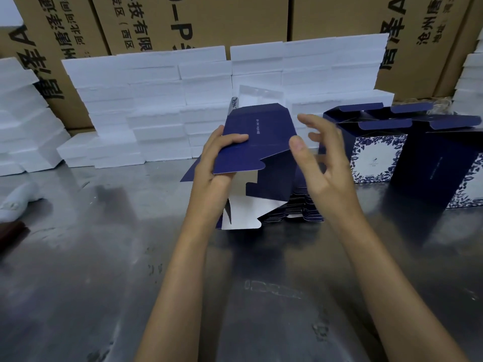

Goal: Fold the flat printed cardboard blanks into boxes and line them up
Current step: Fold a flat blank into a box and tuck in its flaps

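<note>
Steel worktop [109, 270], scuffed and reflective, fills my view from the near edge to the rear stacks.

Item: left hand [213, 163]. Forearm rises from the lower centre; the thumb lies across the blue outer face of a cardboard blank [258, 142] and the fingers curl behind its left edge, so I log it as gripping that blank.

Item: right hand [322, 163]. Raised just right of the blank, palm turned toward it, fingers spread and loosely bent, thumb up. I see it holding nothing; whether a fingertip touches the blank's right edge I cannot tell.

Item: cardboard blank, dark blue outside, white inside. Held above the worktop at the centre, partly opened, one tabbed flap up at the top and white-lined flaps hanging below the left hand.

Item: stack of flat blanks [298, 207], lying on the worktop directly behind and under the held blank, partly hidden by it and by the right wrist.

Item: folded boxes [379, 158], blue with a white leaf-pattern panel, standing to the right with top flaps open, close beside one another.

Item: white foam blocks [156, 100], stacked along the back and at both sides.

Item: brown shipping cartons [235, 19], printed with black characters, behind the foam.

Item: pale bundled object [18, 199] at the left edge; blurred, unidentified.
</note>
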